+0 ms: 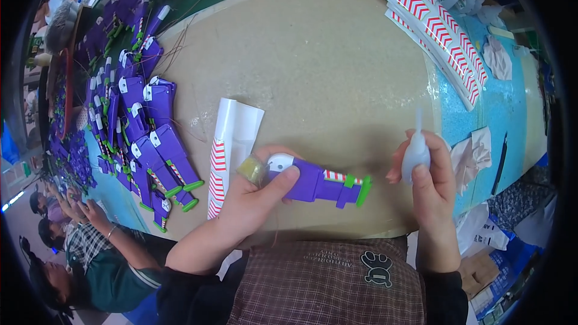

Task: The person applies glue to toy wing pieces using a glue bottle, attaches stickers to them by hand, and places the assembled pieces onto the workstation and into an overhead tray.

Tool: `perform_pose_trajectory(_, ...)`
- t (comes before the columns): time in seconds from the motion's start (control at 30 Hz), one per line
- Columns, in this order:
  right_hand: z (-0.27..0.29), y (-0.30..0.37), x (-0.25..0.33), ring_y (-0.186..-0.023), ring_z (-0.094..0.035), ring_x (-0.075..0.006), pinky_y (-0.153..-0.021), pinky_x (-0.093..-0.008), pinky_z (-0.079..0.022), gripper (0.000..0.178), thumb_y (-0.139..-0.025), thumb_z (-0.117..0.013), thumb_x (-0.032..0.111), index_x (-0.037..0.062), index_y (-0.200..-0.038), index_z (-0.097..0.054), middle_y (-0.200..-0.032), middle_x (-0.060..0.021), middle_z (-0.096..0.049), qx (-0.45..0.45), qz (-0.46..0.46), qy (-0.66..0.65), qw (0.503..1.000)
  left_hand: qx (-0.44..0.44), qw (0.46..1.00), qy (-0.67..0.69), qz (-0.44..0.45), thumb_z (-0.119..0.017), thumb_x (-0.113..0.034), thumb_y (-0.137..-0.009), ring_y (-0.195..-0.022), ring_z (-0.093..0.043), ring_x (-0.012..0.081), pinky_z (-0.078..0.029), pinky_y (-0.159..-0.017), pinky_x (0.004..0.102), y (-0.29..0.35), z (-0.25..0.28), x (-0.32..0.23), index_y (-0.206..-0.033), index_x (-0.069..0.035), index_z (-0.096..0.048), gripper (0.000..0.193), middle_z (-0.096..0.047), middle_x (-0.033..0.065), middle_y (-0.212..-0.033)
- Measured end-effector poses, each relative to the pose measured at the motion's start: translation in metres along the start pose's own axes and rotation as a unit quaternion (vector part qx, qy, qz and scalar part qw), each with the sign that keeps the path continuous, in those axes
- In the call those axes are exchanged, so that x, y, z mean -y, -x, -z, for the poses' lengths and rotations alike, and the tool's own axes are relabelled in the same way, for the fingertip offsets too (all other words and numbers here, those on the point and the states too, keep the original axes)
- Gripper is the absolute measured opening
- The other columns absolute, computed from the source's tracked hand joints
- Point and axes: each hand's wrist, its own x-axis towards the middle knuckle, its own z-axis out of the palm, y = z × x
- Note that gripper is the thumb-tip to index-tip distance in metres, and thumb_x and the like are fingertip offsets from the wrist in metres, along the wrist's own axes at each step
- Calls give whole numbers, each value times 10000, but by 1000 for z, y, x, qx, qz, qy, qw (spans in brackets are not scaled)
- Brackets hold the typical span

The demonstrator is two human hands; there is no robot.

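Observation:
My left hand is closed on a purple plastic toy part, with the thumb on top. The part has a white rounded end, a red-and-white striped strip and a green end piece pointing right. A yellowish wad sits against my left fingers; how it is fixed there I cannot tell. In my right hand is a pale squeeze bottle, its thin nozzle pointing up, apart from the part. Beside my left hand lies a sheet of striped stickers, partly curled.
Many similar purple parts are heaped on the left. Long sticker sheets lie at the far right, near more squeeze bottles. Crumpled paper and a dark thin tool rest on the blue right side. Other people work at the left.

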Motion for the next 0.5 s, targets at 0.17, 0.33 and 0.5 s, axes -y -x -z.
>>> perform_pose_trajectory(0.17, 9, 7, 5, -737, -534, -180, -673, -248, -430, 360, -822, -668, 245, -3, -1064, -568, -907, -112, -532, 32, 197, 316, 928, -32, 998, 54, 9, -565, -141, -909, -697, -589, 88, -462, -570, 222, 2, -1, -7, -1087, -42, -449, 234, -618, 65, -887)
perform_pose_trajectory(0.33, 15, 24, 10, -684, -524, -168, -570, -271, -427, 494, -644, -815, 369, 87, -974, -579, -882, -72, -465, 6, 256, 301, 918, -12, 995, 94, 34, -556, -129, -912, -688, -592, 80, -426, -504, 193, 10, -10, -17, -1098, -44, -420, 246, -635, 97, -920)
perform_pose_trajectory(0.5, 15, 29, 18, -690, -539, -175, -573, -276, -442, 524, -645, -810, 385, 102, -1011, -563, -901, -63, -465, 39, 249, 323, 912, 26, 992, 118, 48, -548, -108, -915, -711, -609, 87, -393, -452, 178, 13, -7, -16, -1127, -32, -417, 260, -643, 103, -909)
